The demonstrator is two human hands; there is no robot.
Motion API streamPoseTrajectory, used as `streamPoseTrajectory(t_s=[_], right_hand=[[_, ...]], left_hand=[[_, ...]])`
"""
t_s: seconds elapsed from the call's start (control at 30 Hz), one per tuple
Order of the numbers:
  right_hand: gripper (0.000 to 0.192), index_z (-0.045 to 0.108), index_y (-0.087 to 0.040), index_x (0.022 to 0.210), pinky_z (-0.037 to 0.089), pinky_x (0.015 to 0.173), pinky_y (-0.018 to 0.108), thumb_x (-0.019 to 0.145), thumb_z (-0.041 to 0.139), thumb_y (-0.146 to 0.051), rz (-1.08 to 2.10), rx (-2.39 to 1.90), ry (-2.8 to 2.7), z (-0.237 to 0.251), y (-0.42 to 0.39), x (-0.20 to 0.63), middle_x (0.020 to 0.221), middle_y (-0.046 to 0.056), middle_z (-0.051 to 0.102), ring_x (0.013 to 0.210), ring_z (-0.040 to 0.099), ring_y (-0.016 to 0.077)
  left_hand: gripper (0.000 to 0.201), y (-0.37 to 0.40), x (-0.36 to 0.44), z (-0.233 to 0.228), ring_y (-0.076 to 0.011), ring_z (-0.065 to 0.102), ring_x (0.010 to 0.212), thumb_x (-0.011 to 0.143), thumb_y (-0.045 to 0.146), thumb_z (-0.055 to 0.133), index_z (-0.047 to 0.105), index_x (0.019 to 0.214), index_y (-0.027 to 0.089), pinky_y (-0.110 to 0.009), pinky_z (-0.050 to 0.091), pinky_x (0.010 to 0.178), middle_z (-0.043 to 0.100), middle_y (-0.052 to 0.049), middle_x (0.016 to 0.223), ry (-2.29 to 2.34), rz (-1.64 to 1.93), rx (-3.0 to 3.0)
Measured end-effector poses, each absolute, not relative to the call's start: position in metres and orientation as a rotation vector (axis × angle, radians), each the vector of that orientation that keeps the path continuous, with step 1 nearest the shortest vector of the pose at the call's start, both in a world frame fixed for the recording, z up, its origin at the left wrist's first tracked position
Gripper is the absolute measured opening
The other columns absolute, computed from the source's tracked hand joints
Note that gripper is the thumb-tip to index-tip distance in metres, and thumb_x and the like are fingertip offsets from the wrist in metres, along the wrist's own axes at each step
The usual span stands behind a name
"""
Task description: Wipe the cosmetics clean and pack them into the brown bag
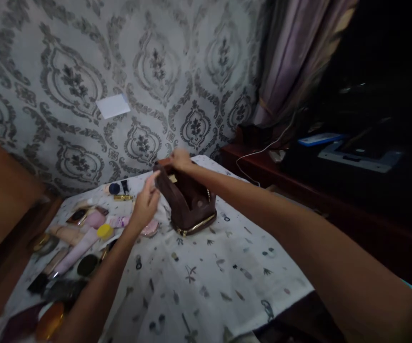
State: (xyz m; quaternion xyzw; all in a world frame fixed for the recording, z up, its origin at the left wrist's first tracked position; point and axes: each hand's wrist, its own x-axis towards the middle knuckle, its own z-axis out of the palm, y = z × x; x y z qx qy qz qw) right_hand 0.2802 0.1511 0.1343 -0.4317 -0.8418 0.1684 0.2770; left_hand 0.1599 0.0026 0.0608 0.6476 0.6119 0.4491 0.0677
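A dark brown bag (186, 215) with a gold zip along its near edge stands on the cloth, its top spread apart so that the inside shows. At its far end, my right hand (180, 159) is closed on the rim, beside an orange-brown patch; the fingertips are blurred. My left hand (146, 204) is at the bag's left side, index finger stretched toward the rim and the other fingers loosely bent. Nothing shows in its grasp. Just behind that hand lies a round pink item (150, 228), partly covered by it.
Tubes, jars and a yellow-capped item (105, 232) crowd the left of the patterned tablecloth (206, 281). A gold tube (123, 197) lies farther back. On the right are a dark red cabinet (259, 159) and a white cable (280, 138). Patterned wall stands behind.
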Motion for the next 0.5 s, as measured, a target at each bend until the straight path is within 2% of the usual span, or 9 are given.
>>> streamPoseTrajectory(t_s=[0.07,0.13,0.2,0.27,0.33,0.37,0.4,0.43,0.5], right_hand=[[0.029,0.063,-0.009,0.109,0.048,0.089,0.035,0.101,0.042,-0.027,0.436,-1.135,-2.214,0.141,0.14,0.284,0.111,0.013,0.064,0.101,0.06,0.0211],[0.033,0.061,-0.011,0.108,0.042,0.095,0.031,0.102,0.032,-0.024,0.396,-1.031,-2.15,0.141,0.117,0.292,0.111,0.011,0.062,0.107,0.056,0.019],[0.032,0.062,-0.013,0.101,0.043,0.092,0.029,0.101,0.032,-0.024,0.4,-0.726,-2.055,0.126,0.083,0.3,0.103,0.008,0.063,0.101,0.057,0.0179],[0.029,0.063,-0.016,0.096,0.045,0.09,0.029,0.1,0.036,-0.025,0.515,-0.454,-2.182,0.096,0.047,0.302,0.097,0.007,0.063,0.097,0.058,0.0178],[0.024,0.063,-0.017,0.109,0.044,0.098,0.031,0.096,0.044,-0.025,0.649,-0.367,-2.367,0.057,0.02,0.293,0.11,0.009,0.063,0.11,0.057,0.0198],[0.032,0.057,-0.016,0.124,0.041,0.104,0.033,0.093,0.051,-0.024,0.716,-0.444,-2.416,0.038,0.012,0.286,0.127,0.012,0.057,0.122,0.051,0.0215],[0.051,0.048,-0.016,0.136,0.038,0.109,0.035,0.087,0.059,-0.023,0.792,-0.585,-2.437,0.02,0.007,0.277,0.141,0.014,0.047,0.131,0.045,0.0232],[0.068,0.039,-0.012,0.144,0.035,0.112,0.04,0.081,0.065,-0.02,0.811,-0.689,-2.43,0.004,0.005,0.268,0.148,0.019,0.038,0.137,0.038,0.0281],[0.087,0.029,-0.005,0.148,0.033,0.113,0.047,0.072,0.07,-0.016,0.834,-0.804,-2.417,-0.017,0.006,0.251,0.152,0.027,0.03,0.141,0.032,0.0359]], left_hand=[[0.04,-0.005,0.14,0.053,-0.0129,0.05,0.06,0.09,0.026,0.043,0.053,0.128,0.02,-0.023,0.046,0.062,0.055,0.003,0.072,1.985,1.611,1.575],[0.036,-0.017,0.121,0.043,-0.0128,0.048,0.057,0.089,0.027,0.041,0.054,0.121,0.019,-0.022,0.044,0.057,0.051,0.004,0.069,2.125,1.738,1.328],[0.029,-0.033,0.109,0.031,-0.0146,0.053,0.066,0.088,0.028,0.039,0.056,0.11,0.018,-0.024,0.046,0.062,0.055,0.002,0.074,2.203,1.764,1.256],[0.023,-0.047,0.104,0.02,-0.0175,0.059,0.081,0.087,0.029,0.042,0.058,0.099,0.018,-0.028,0.049,0.075,0.061,-0.002,0.085,2.241,1.768,1.249],[0.02,-0.058,0.106,0.009,-0.0198,0.06,0.091,0.088,0.031,0.043,0.058,0.093,0.019,-0.031,0.049,0.084,0.064,-0.004,0.09,2.251,1.742,1.297],[0.02,-0.062,0.108,0.005,-0.0205,0.061,0.092,0.088,0.032,0.043,0.058,0.092,0.02,-0.032,0.049,0.086,0.065,-0.004,0.091,2.254,1.722,1.327],[0.021,-0.065,0.111,0.001,-0.0209,0.061,0.092,0.089,0.033,0.042,0.058,0.091,0.02,-0.033,0.05,0.086,0.065,-0.004,0.09,2.259,1.7,1.358],[0.022,-0.069,0.113,-0.001,-0.021,0.062,0.09,0.091,0.034,0.041,0.058,0.091,0.021,-0.033,0.05,0.084,0.066,-0.004,0.089,2.268,1.68,1.385],[0.025,-0.074,0.118,-0.006,-0.0214,0.062,0.088,0.093,0.036,0.038,0.058,0.092,0.021,-0.033,0.051,0.081,0.066,-0.004,0.087,2.284,1.635,1.449]])
